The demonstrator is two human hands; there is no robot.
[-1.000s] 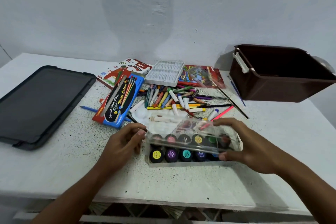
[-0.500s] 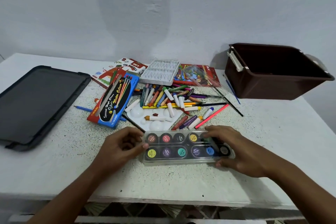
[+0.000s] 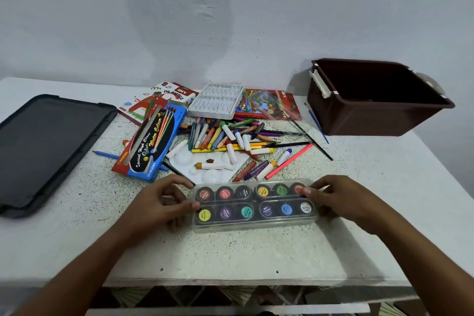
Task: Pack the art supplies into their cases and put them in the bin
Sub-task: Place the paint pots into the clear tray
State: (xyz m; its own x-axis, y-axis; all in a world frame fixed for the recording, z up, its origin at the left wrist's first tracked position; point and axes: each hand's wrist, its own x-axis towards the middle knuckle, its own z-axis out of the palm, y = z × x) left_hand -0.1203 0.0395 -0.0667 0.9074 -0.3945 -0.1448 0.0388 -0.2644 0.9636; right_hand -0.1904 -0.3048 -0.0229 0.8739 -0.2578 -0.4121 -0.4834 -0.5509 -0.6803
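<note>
A clear plastic paint case (image 3: 252,223) lies flat near the table's front edge, lid down over two rows of coloured paint pots. My left hand (image 3: 159,205) grips its left end, with fingers at the corner. My right hand (image 3: 341,200) holds the right end, thumb pressed on top of the lid. Behind the case lies a pile of loose crayons, markers and brushes (image 3: 225,136) partly on a white palette (image 3: 205,164). The brown bin (image 3: 359,120) stands open at the back right.
A blue water colour box (image 3: 151,143), an oil pastels box (image 3: 164,96), a white insert tray (image 3: 216,104) and a red pencil packet (image 3: 266,104) lie behind the pile. A black lid (image 3: 43,146) lies at the left. The wall is close behind.
The case's lid, raised a second ago, has come down and the case now lies flat. My right hand slid from the front right corner to the right end.
</note>
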